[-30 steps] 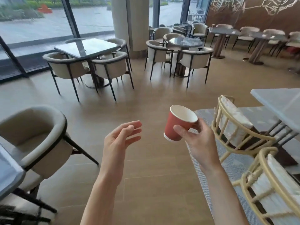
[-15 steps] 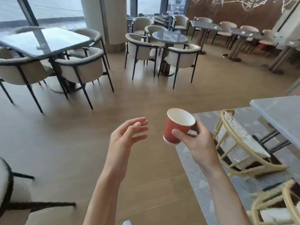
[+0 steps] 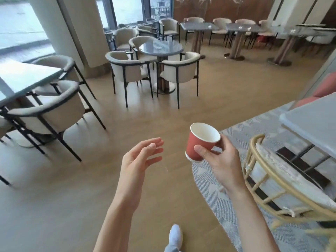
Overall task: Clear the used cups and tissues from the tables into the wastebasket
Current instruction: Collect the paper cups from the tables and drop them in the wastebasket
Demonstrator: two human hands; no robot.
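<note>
A red paper cup [image 3: 200,142] with a white inside is held upright and slightly tilted in front of me, and it looks empty. My right hand [image 3: 221,159] grips it by the lower side, thumb across the front. To its left my left hand [image 3: 141,160] hangs in the air with fingers relaxed and straight, holding nothing. Small white bits that may be tissues lie on the round table [image 3: 161,46] and on the far tall tables [image 3: 199,26]. No wastebasket is in view.
Grey-cushioned chairs [image 3: 131,70] ring the round table ahead. A square table [image 3: 23,77] with chairs stands at the left. At the right are a rattan chair [image 3: 276,182], a white tabletop [image 3: 312,120] and a patterned rug [image 3: 227,202]. Wooden floor [image 3: 145,115] lies open ahead. My shoe [image 3: 175,235] shows below.
The view has swung to the right and moved forward: the left tables slid leftward and the round table came nearer. Both hands keep their pose, the cup still held.
</note>
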